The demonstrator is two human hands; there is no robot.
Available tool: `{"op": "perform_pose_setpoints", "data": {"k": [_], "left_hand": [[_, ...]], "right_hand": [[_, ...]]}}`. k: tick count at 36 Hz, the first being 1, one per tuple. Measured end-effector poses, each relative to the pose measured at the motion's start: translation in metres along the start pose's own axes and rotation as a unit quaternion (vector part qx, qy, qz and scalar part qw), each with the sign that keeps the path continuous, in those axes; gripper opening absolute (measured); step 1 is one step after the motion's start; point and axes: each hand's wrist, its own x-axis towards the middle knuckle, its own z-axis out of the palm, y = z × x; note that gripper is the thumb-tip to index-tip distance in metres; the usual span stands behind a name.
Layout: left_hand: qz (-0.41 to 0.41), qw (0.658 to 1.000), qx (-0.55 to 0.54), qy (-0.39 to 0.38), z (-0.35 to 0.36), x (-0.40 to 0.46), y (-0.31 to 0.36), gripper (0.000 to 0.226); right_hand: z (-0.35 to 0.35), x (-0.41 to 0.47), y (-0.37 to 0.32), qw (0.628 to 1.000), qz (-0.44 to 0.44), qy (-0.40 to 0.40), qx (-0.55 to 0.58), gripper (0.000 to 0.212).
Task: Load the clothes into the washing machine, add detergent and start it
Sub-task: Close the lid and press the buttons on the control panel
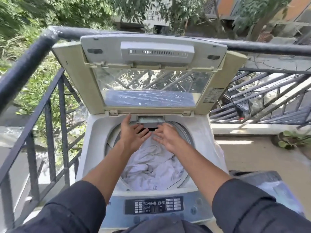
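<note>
White clothes [151,167] already fill the drum of the washing machine [94,137], lying below and behind both hands, so the step in hand looks like the detergent. The left hand [133,133] reaches forward with fingers straight and spread, holding nothing, its thumb up against the back rim. Just beyond its fingertips, the small detergent drawer [150,121] stands pulled out under the lid hinge. The right hand [165,136] hovers beside the left, palm turned inward, fingers relaxed and empty, just short of the drawer.

To do this well, I would steady the drawer with one hand and pour with the other; no detergent container shows, so it must be fetched first.

The raised lid [151,73] stands beyond both hands and the control panel [154,208] lies near the elbows. A black metal railing [48,105] encloses the balcony on the left and far side, with a tiled floor [252,158] to the right.
</note>
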Motion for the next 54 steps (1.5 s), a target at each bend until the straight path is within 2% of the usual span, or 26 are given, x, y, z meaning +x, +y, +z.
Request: {"op": "perform_pose_setpoints", "data": {"k": [3, 8, 15, 17, 19, 24, 27, 28, 35, 41, 44, 46, 48, 50, 52, 54], "left_hand": [[0.000, 1.000, 0.006, -0.007, 0.002, 0.002, 0.003, 0.091], [0.008, 1.000, 0.017, -0.001, 0.008, 0.006, 0.008, 0.085], [0.016, 0.999, 0.030, 0.008, 0.017, 0.005, 0.013, 0.080], [0.021, 0.999, 0.040, 0.004, 0.020, 0.003, 0.012, 0.078], [0.026, 0.998, 0.053, 0.005, 0.024, 0.001, 0.011, 0.078], [0.030, 0.996, 0.078, 0.009, 0.026, -0.003, 0.008, 0.082], [0.026, 0.993, 0.113, 0.012, 0.023, -0.007, 0.007, 0.079], [0.029, 0.991, 0.130, 0.015, 0.022, -0.008, 0.007, 0.077], [0.098, 0.966, 0.240, 0.018, 0.027, -0.029, 0.002, 0.056], [0.199, 0.928, 0.315, 0.027, 0.057, -0.061, 0.006, 0.040], [0.289, 0.891, 0.351, 0.010, 0.072, -0.078, 0.011, 0.034], [0.384, 0.847, 0.367, 0.007, 0.083, -0.091, 0.016, 0.028], [0.504, 0.770, 0.390, 0.009, 0.095, -0.105, 0.022, 0.028], [0.603, 0.680, 0.417, 0.022, 0.111, -0.122, 0.031, 0.029], [0.667, 0.607, 0.432, 0.028, 0.129, -0.136, 0.042, 0.029], [0.699, 0.546, 0.458, 0.051, 0.147, -0.145, 0.054, 0.030]], "right_hand": [[0.002, 0.003, -0.005, 1.000, -0.010, 0.002, -0.004, 0.035], [0.004, 0.003, -0.012, 1.000, -0.020, -0.001, -0.008, 0.053], [0.003, 0.019, -0.014, 1.000, -0.004, -0.002, -0.023, 0.034], [0.003, 0.018, -0.015, 1.000, -0.017, -0.010, -0.019, 0.038], [0.004, 0.016, -0.018, 0.999, -0.031, -0.010, -0.014, 0.051], [0.002, 0.012, -0.018, 0.999, -0.026, -0.008, -0.036, 0.043], [-0.002, 0.015, -0.017, 0.998, -0.018, -0.006, -0.058, 0.066], [-0.003, 0.014, -0.018, 0.996, -0.022, -0.002, -0.081, 0.067], [-0.003, 0.002, -0.034, 0.974, -0.103, 0.034, -0.201, 0.047], [0.002, -0.034, -0.062, 0.929, -0.218, 0.030, -0.297, 0.042], [0.004, -0.056, -0.078, 0.900, -0.292, 0.031, -0.322, 0.039], [0.008, -0.072, -0.089, 0.858, -0.370, 0.049, -0.352, 0.035], [0.013, -0.086, -0.100, 0.788, -0.472, 0.078, -0.387, 0.031], [0.018, -0.099, -0.113, 0.699, -0.564, 0.120, -0.422, 0.028], [0.024, -0.108, -0.128, 0.629, -0.624, 0.160, -0.436, 0.027], [0.029, -0.113, -0.144, 0.576, -0.662, 0.197, -0.437, 0.024]]}}
